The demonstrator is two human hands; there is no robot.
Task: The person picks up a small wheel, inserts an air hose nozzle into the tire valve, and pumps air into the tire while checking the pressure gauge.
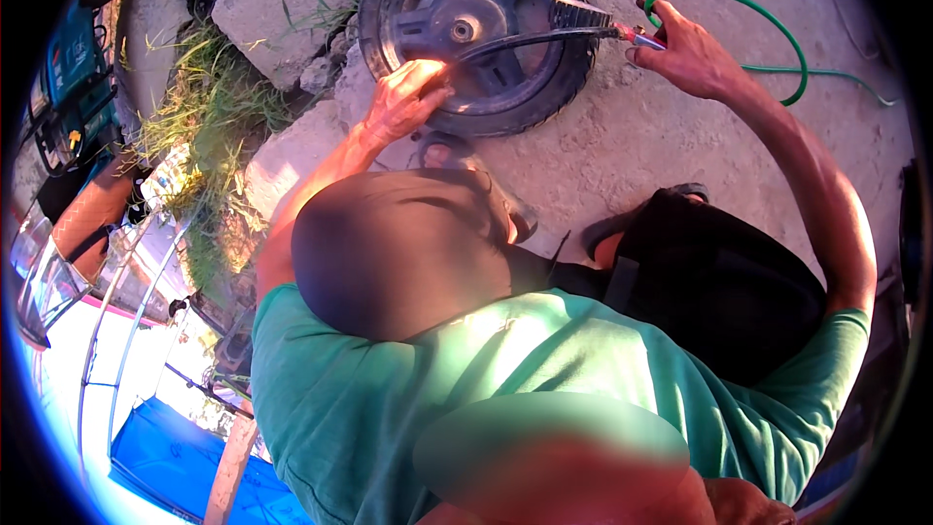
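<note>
One wheel [464, 29] is laid flat on the concrete [637, 141], its near edge overlapped by the left grip [406, 97], curled where the black hose [544, 36] ends; can't tell if that's pinched. Off to its right, the air gun [643, 38] is wrapped pretty snugly by the right grip [680, 51].

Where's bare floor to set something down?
Bare concrete lies between the wheel, right forearm and right leg; a smaller patch shows within the looped green hose. Crowded: left of the wheel, with grass and slabs, and over the wheel, where a black hose runs to the left hand.
</note>
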